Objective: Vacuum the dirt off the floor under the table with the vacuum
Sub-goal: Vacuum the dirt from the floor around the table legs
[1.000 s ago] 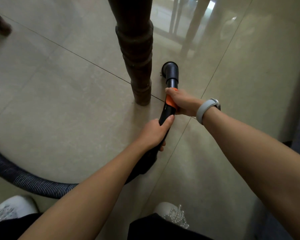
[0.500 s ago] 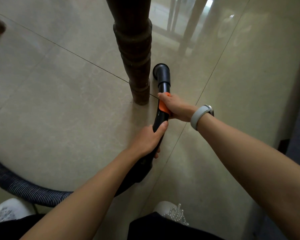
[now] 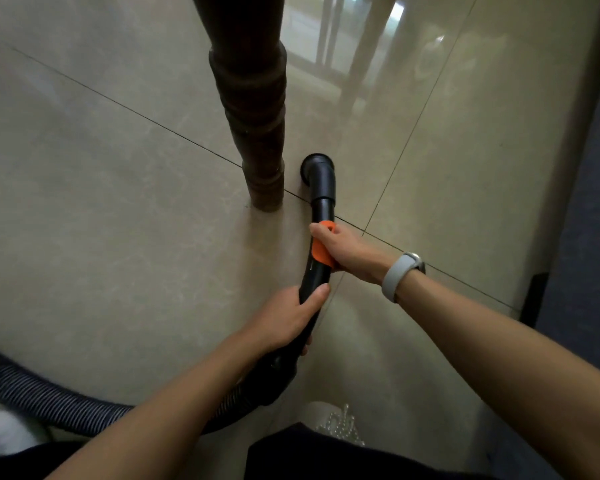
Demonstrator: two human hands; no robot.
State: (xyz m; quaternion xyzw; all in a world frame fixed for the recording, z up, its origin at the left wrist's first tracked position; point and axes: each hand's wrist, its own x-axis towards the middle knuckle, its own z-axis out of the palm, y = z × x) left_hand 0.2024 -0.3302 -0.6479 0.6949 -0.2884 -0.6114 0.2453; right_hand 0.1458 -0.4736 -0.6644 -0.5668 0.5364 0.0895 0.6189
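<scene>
The only view came from the person's head, looking steeply down and forward. It sat close above both forearms, with the floor [image 3: 118, 237] beyond

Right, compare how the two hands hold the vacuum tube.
The right hand grips farther forward, over the orange collar; the left hand grips the black vacuum tube farther back, near the ribbed hose. Only the right wrist wears a grey band. Both wrap the same tube.

nozzle [image 3: 317, 169] right of table leg [image 3: 253, 133]
</scene>
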